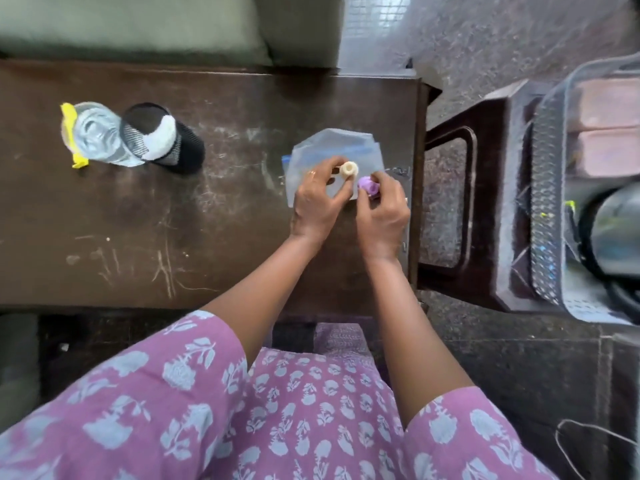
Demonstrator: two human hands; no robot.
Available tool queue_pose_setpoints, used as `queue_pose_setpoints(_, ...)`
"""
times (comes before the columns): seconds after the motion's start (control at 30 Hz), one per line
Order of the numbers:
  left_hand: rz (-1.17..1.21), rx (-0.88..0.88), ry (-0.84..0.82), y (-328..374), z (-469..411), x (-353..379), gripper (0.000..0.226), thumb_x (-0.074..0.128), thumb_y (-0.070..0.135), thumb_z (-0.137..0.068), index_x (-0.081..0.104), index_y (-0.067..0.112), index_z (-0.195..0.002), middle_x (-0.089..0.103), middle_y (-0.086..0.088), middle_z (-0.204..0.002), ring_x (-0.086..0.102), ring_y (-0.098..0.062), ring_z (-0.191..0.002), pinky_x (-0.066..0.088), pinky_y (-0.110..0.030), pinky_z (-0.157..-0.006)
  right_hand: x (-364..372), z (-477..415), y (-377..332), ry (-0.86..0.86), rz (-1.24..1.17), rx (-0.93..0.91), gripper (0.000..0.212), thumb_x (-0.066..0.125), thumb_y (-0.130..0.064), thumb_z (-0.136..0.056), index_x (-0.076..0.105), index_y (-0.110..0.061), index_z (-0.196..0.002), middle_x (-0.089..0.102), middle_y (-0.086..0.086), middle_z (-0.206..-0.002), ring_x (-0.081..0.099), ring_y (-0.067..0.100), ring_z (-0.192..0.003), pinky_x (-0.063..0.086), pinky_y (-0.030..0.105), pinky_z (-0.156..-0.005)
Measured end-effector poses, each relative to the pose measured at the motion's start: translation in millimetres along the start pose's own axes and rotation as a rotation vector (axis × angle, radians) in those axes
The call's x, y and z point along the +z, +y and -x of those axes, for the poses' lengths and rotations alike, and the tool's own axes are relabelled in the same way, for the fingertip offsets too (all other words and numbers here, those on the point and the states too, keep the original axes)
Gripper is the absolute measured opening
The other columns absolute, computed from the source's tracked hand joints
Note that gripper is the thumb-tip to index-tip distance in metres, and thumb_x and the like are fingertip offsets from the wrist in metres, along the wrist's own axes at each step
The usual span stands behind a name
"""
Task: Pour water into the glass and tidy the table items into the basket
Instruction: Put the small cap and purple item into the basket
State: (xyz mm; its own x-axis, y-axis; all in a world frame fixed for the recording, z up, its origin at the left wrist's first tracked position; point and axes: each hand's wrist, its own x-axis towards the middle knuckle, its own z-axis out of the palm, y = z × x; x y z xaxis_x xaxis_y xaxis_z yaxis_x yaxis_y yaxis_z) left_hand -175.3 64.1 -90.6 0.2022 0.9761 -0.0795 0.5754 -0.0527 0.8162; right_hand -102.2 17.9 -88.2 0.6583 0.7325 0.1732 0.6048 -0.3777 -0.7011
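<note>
Cream cylindrical piece (348, 169) pinched by left hand (317, 202), purple piece (367, 185) pinched by right hand (382, 216); both held just over clear zip bag (332, 143) laid near tabletop (207, 220) right edge. Clear vessel with yellow trim (97, 136) and black mesh cup (166, 140) seen touching, toward far-left corner. Basket (550, 202) set on stool (460, 168) beside right edge.

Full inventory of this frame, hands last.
clear plastic container with yellow strip: 1, clear, table's far left
black mesh cup: 1, black, beside it
clear plastic zip bag: 1, blue seal, under hands
small cream ribbed piece: 1, cream, left grip
small purple piece: 1, purple, right grip
dark brown wooden table: 1, brown, centre
dark brown plastic stool: 1, brown, table's right
pale perforated plastic basket: 1, pale, on stool
left hand: 1, above bag
right hand: 1, above bag
</note>
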Motion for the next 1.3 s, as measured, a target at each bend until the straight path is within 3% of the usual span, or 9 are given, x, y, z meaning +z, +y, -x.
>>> queue_pose_setpoints(0.1, 0.058, 0.099, -0.065, 41, -3, 30, 0.034, 0.067, 0.01, -0.08, 0.062, 0.003, -0.113, 0.068, -0.01, -0.108, 0.065, -0.024, -0.093, 0.049, -0.03, -0.083, -31, -18, 18, 0.145, 0.02, 0.065, 0.016, 0.069, 0.006, -0.076, 0.067, 0.008, -0.092, 0.07, 0.02, -0.086, 0.068, 0.034, -0.078, 0.049, 0.035, -0.072)
queue_pose_setpoints(0.3, 0.155, 0.269, -0.222, 116, -2, 86, 0.031, 0.067, 0.006, -0.079, 0.063, 0.0, -0.109, 0.068, -0.013, -0.108, 0.064, -0.022, -0.099, 0.042, -0.014, -0.087, -103, -49, 58, 0.41, 0.104, 0.144, 0.013, 0.065, 0.006, -0.074, 0.066, 0.007, -0.087, 0.069, 0.02, -0.083, 0.067, 0.032, -0.076, 0.045, 0.031, -0.072)
queue_pose_setpoints(0.47, 0.052, 0.427, -0.428, 160, -5, 139, 0.03, 0.065, 0.014, -0.082, 0.063, 0.003, -0.11, 0.066, -0.013, -0.109, 0.063, -0.025, -0.101, 0.043, -0.027, -0.087, -151, -70, 92, 0.586, 0.116, 0.317, 0.018, 0.057, 0.001, -0.074, 0.067, 0.005, -0.088, 0.069, 0.02, -0.083, 0.064, 0.031, -0.074, 0.043, 0.027, -0.069)
queue_pose_setpoints(0.6, -0.341, 0.525, -0.427, 179, -11, 175, 0.027, 0.053, 0.04, -0.086, 0.061, 0.035, -0.112, 0.067, 0.012, -0.109, 0.054, -0.013, -0.11, 0.032, -0.035, -0.088, -167, -84, 126, 0.437, 0.166, 0.468, 0.021, 0.058, -0.007, -0.081, 0.067, -0.001, -0.099, 0.07, 0.017, -0.097, 0.063, 0.03, -0.088, 0.041, 0.028, -0.077)
queue_pose_setpoints(0.67, -0.422, 0.49, -0.427, 186, -13, 188, 0.023, 0.053, 0.04, -0.085, 0.062, 0.038, -0.106, 0.068, 0.013, -0.103, 0.049, -0.013, -0.112, 0.028, -0.041, -0.089, -169, -90, 140, 0.326, 0.183, 0.515, 0.021, 0.056, -0.009, -0.085, 0.066, -0.003, -0.103, 0.07, 0.015, -0.101, 0.063, 0.03, -0.093, 0.042, 0.028, -0.081)
queue_pose_setpoints(0.9, -0.599, 0.389, -0.662, 197, -13, 211, 0.02, 0.056, 0.019, -0.083, 0.064, 0.019, -0.101, 0.064, -0.006, -0.099, 0.036, -0.02, -0.125, 0.012, -0.049, -0.098, -170, -108, 156, 0.238, 0.213, 0.579, 0.023, 0.05, -0.008, -0.088, 0.065, -0.004, -0.104, 0.068, 0.018, -0.104, 0.059, 0.034, -0.095, 0.037, 0.031, -0.082)
queue_pose_setpoints(1.03, -0.571, 0.369, -0.643, 200, -11, 214, 0.021, 0.048, 0.016, -0.089, 0.063, 0.013, -0.103, 0.064, -0.009, -0.102, 0.036, -0.021, -0.124, 0.012, -0.036, -0.092, -169, -115, 157, 0.206, 0.23, 0.57, 0.023, 0.047, -0.006, -0.088, 0.064, -0.002, -0.103, 0.066, 0.021, -0.105, 0.057, 0.036, -0.095, 0.035, 0.032, -0.079)
queue_pose_setpoints(1.17, -0.592, 0.357, -0.704, 203, -12, 214, 0.024, 0.042, 0.01, -0.089, 0.061, 0.01, -0.105, 0.064, -0.01, -0.105, 0.037, -0.024, -0.123, 0.024, -0.038, -0.099, -168, -117, 160, 0.117, 0.261, 0.623, 0.025, 0.043, -0.008, -0.092, 0.062, -0.002, -0.107, 0.064, 0.022, -0.111, 0.056, 0.037, -0.101, 0.031, 0.033, -0.077)
queue_pose_setpoints(1.3, -0.615, 0.359, -0.725, 203, -14, 211, 0.021, 0.046, 0.015, -0.091, 0.06, 0.009, -0.104, 0.063, -0.011, -0.106, 0.035, -0.024, -0.124, 0.019, -0.045, -0.101, -168, -114, 159, 0.145, 0.228, 0.647, 0.023, 0.045, -0.007, -0.09, 0.063, -0.002, -0.103, 0.066, 0.02, -0.108, 0.058, 0.036, -0.1, 0.035, 0.034, -0.081)
